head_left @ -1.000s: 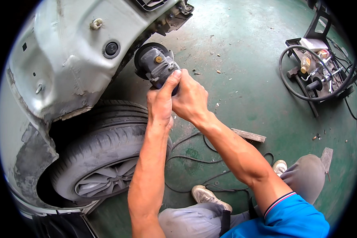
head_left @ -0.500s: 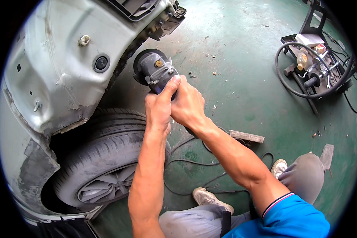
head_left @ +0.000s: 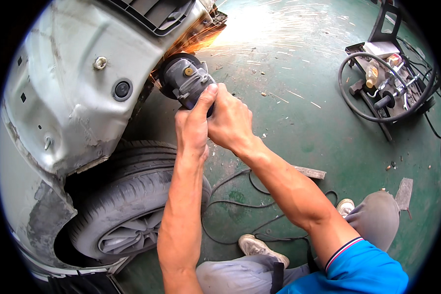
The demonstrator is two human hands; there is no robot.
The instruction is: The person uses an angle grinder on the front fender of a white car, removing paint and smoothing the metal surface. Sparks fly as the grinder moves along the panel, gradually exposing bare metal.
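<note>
Both my hands are wrapped round the body of an angle grinder (head_left: 187, 81). My left hand (head_left: 192, 128) grips it from the left, and my right hand (head_left: 231, 117) closes on it from the right, the two touching each other. The grinder's dark disc meets the lower edge of the pale car body (head_left: 90, 46). Orange sparks (head_left: 201, 40) spray from that edge toward the far floor. Below the panel sits a car wheel (head_left: 127, 206) with a grey rim, beside my left forearm. My palms hide the grinder's rear part.
A black cord (head_left: 235, 202) loops over the green floor (head_left: 304, 117) by my shoes. At the far right a small rack (head_left: 362, 88) carries tools, a bottle and a thick black hose (head_left: 345, 88). A wooden block (head_left: 308, 172) lies behind my right forearm.
The grinder and both hands have moved slightly up and left, bringing the disc to the panel edge. Sparks now fly where there were none.
</note>
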